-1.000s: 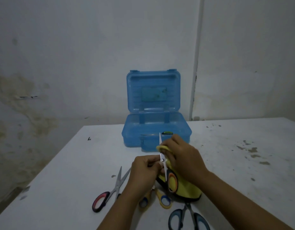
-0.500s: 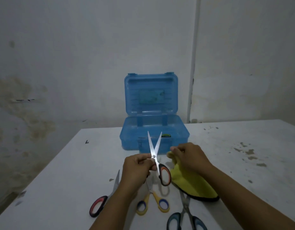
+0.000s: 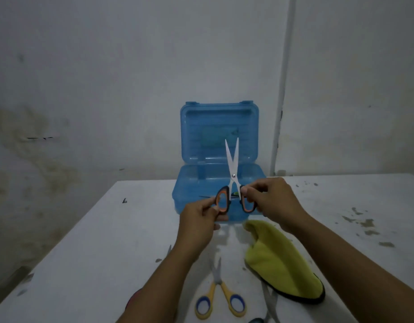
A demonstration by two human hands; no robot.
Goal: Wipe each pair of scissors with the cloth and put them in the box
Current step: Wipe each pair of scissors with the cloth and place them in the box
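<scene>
Orange-and-black scissors point(image 3: 232, 169) stand blades up in front of the open blue box point(image 3: 196, 183). My left hand point(image 3: 199, 220) pinches the left handle loop and my right hand point(image 3: 273, 201) pinches the right loop, with the blades slightly spread. The yellow cloth point(image 3: 278, 262) lies flat on the table below my right wrist, held by neither hand. Yellow-handled scissors point(image 3: 218, 297) lie near the front edge. Another pair point(image 3: 269, 304) with bluish handles is partly cut off at the bottom. A red-handled pair point(image 3: 133, 299) is mostly hidden behind my left forearm.
The white table point(image 3: 89, 252) bears dark stains on its right side point(image 3: 362, 224). The box lid stands upright against the pale wall, and something small and green shows through the box's front wall. A white pipe point(image 3: 283, 89) runs down the wall to the right of the box.
My right hand let go of the cloth, which now lies on the table, and took the scissors' right handle. The scissors rose higher in front of the box, now held by both handles.
</scene>
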